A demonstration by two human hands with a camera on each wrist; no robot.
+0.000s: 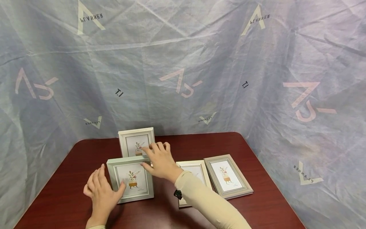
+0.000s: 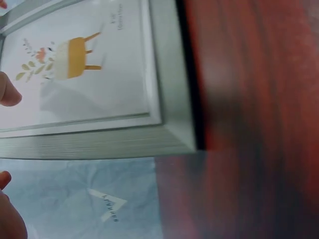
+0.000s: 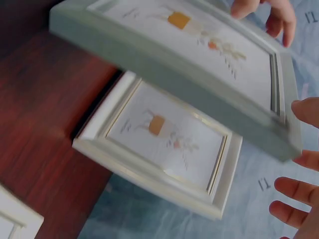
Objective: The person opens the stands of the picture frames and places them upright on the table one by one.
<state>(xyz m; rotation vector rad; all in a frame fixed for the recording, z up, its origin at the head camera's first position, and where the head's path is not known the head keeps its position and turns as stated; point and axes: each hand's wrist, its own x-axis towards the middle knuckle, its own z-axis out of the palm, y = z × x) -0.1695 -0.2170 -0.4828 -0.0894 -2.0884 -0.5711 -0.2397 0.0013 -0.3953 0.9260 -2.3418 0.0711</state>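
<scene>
A pale green picture frame stands upright on the table, showing a potted-plant print. At its left edge is my left hand, fingers spread and thumb in front; in the left wrist view a gap shows between a fingertip and the frame's side. My right hand straddles the top right corner, thumb before it and fingers above and beyond, loosely spread. The thumb overlaps that corner in the right wrist view; firm contact cannot be told. Behind stands a cream frame, partly covered.
Right of the green frame lies another cream frame, partly hidden by my right forearm. Beside it is a beige-grey frame with the same print. All are on a dark red table; a printed grey cloth hangs behind and at both sides.
</scene>
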